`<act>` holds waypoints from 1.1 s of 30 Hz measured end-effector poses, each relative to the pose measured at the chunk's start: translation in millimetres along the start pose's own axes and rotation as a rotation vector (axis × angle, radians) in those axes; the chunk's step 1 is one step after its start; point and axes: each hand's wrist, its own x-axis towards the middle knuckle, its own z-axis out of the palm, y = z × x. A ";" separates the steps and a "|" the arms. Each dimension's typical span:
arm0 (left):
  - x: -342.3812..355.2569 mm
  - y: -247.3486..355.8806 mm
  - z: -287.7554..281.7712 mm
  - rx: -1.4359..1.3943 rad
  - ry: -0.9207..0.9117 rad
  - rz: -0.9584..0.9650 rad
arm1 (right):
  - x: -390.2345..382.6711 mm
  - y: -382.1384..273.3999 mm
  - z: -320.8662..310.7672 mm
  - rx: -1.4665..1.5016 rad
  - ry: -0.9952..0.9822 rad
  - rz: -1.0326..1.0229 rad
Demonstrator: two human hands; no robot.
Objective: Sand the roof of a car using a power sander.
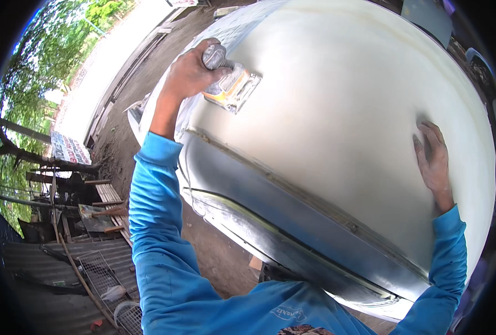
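A large car roof (326, 84) with a pale, matte, cream-white surface spreads out in front of me. My left hand (188, 75) is wrapped round the rounded grey top of a sander (234, 89), toward the roof's left side. The tool has an orange band and a flat rectangular base, which rests on the pale surface. My right hand (435, 159) lies on the right part of the roof with its fingers stretched out, holding nothing. Both forearms are in blue sleeves.
A dark door frame and window opening (248, 190) run along the roof's near edge. Plastic sheeting (242, 25) covers the far left part of the car. Wood planks (111, 201), corrugated metal (41, 262) and a wire rack (100, 273) stand at the left.
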 end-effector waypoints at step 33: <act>304.7 56.8 99.0 0.735 0.259 1.240 | 1.1 -19.9 0.8 -0.008 -0.049 0.058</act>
